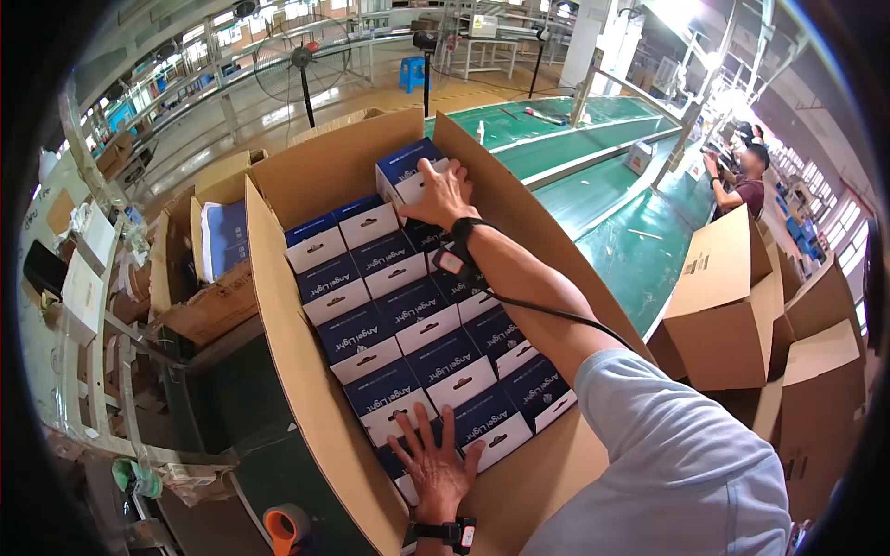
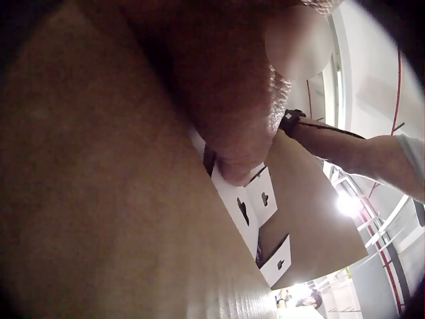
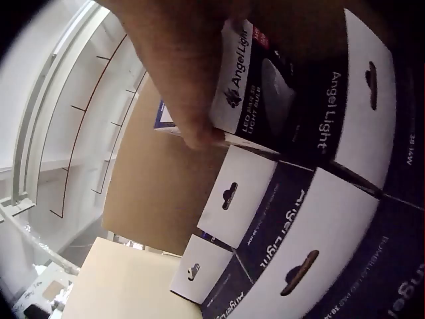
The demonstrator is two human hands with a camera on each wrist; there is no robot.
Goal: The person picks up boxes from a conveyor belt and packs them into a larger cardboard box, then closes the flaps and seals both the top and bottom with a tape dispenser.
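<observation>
Rows of blue and white "Angel Light" boxes (image 1: 422,315) fill much of a tall open carton (image 1: 324,157). At its far right corner my right hand (image 1: 443,199) grips a box (image 1: 397,169) that stands higher than its neighbours. In the right wrist view, fingers of that hand (image 3: 182,73) lie against the held box (image 3: 249,86), with other boxes (image 3: 236,196) below. My left hand (image 1: 436,468) rests with spread fingers on the boxes at the near end. The left wrist view shows this hand (image 2: 232,100) close up, touching a white box flap (image 2: 236,199).
Right of the carton runs a green conveyor table (image 1: 612,208). Open cartons stand at the right (image 1: 723,324) and left (image 1: 171,269). An orange tape roll (image 1: 286,526) lies near the front left. A person (image 1: 749,181) is at the far right; fans and a blue stool (image 1: 413,74) stand behind.
</observation>
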